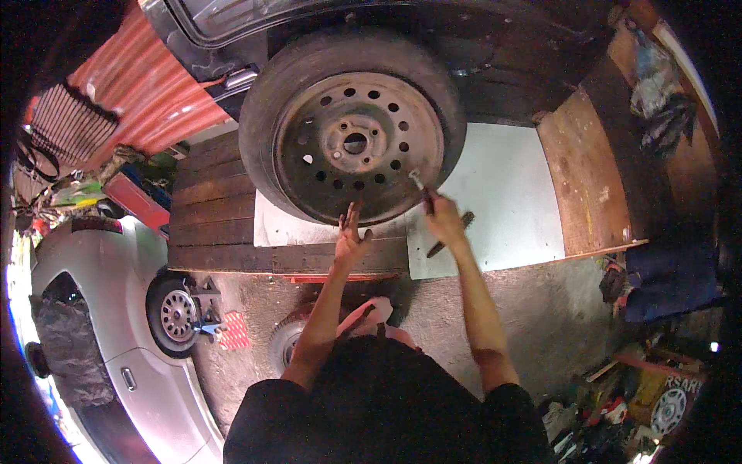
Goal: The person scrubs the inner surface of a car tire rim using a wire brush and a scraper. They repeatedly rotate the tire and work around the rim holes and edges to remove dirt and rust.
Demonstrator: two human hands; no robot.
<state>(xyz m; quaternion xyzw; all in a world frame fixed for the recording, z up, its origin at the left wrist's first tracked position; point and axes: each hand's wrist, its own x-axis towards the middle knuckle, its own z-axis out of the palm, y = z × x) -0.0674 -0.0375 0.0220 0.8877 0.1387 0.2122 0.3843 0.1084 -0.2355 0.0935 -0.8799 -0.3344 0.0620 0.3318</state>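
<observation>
A car wheel [359,100], a rusty steel rim with a black tyre, rests on the workbench in front of me, its face toward me. My left hand [352,241] is open, fingers stretched, at the wheel's lower edge; it seems to touch the tyre there. In my right hand [444,221] is a hand tool [418,182] with a dark handle and a light metal end. That end is at the rim's lower right; whether it touches cannot be made out. Beside my right wrist, a dark brush [438,249] with bristles lies on the white sheet [502,201].
The wooden workbench [209,201] runs under the wheel, with a brown board [585,174] on its right. At the left stands a silver car [147,379]. Another wheel [287,340] is on the floor below me. Assorted parts and a wheel cover [668,410] crowd the lower right.
</observation>
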